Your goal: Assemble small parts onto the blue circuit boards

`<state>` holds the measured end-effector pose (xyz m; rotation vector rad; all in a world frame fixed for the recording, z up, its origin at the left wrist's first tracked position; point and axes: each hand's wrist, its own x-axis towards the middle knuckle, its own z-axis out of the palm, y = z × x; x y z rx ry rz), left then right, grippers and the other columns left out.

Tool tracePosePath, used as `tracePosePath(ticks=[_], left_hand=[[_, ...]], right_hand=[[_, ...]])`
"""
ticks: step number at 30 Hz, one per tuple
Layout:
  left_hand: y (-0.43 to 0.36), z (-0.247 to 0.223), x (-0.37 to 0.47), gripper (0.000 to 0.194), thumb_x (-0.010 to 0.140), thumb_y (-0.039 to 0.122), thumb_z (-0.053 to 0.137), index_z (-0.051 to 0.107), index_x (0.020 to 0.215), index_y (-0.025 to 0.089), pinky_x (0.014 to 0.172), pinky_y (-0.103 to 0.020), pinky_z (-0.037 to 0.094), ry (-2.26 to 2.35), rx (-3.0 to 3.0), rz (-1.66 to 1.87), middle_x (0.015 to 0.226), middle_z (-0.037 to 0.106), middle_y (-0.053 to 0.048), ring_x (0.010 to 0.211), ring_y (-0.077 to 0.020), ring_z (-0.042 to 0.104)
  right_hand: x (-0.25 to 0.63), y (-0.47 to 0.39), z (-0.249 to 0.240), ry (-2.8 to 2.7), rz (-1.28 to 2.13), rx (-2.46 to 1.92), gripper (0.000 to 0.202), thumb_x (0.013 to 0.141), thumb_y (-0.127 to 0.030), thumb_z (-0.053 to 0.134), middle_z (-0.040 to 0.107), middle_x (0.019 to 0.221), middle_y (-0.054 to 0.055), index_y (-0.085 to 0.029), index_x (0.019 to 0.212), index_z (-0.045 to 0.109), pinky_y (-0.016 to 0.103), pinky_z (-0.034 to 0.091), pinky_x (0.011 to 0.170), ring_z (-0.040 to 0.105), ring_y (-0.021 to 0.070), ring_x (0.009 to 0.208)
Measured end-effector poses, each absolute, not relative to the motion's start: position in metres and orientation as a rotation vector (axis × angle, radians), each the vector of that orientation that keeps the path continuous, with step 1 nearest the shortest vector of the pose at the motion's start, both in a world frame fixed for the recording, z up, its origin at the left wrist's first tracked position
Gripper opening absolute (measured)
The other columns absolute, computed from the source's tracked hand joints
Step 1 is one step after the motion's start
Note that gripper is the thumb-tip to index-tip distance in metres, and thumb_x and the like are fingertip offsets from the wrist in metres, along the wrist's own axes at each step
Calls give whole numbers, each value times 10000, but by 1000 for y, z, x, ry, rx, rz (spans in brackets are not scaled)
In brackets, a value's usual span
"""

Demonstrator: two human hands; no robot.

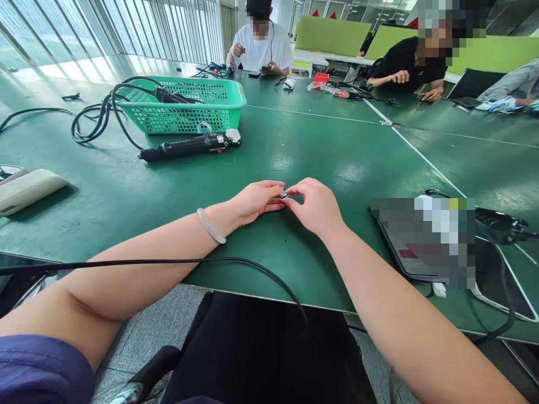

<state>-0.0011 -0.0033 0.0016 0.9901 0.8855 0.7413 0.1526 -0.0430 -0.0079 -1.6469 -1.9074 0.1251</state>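
Note:
Both of my hands meet over the green table (261,249), near its front edge. My left hand (260,201), with a pale bangle (211,226) on the wrist, pinches a small shiny metallic piece (283,194) between its fingertips. From the right, the thumb and forefinger of my right hand (315,203) close on the same piece. The piece is too small to identify, and the fingers partly cover it. Beyond my hands lies a black electric screwdriver (185,147), in front of a green mesh basket (223,104).
Black cables (95,120) coil left of the basket, and another cable (236,260) crosses my left forearm. A dark flat device (404,247), partly pixelated, lies to the right. A pale object (31,191) sits at far left. People sit across the table.

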Motion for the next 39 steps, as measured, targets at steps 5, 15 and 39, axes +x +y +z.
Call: tracePosePath(ticks=[5,15,39], left_hand=[[-5,1,0,177,898,33,504,666,958,73,906,-301,540,871,1006,665,859,690,-69,702,-71,633],[-2,16,-29,155,849,16,583,543,961,116,796,-280,576,1187,1208,763,900,723,-89,697,-115,704],[11,20,-178,336,776,501,523,731,917,278,824,-447,447,1682,2545,331,906,722,-114,899,-374,658]], right_hand=[[148,-42,-14,-1925,144,-1610,93,823,-292,703,670,892,42,-202,815,723,309,435,687,600,192,829],[172,-36,-21,-1754,262,-1559,635,837,-791,399,610,800,42,-199,760,615,294,363,620,523,165,702],[181,-35,-20,-1742,482,-1515,676,846,-798,358,626,884,49,-216,960,682,299,387,633,482,144,662]])
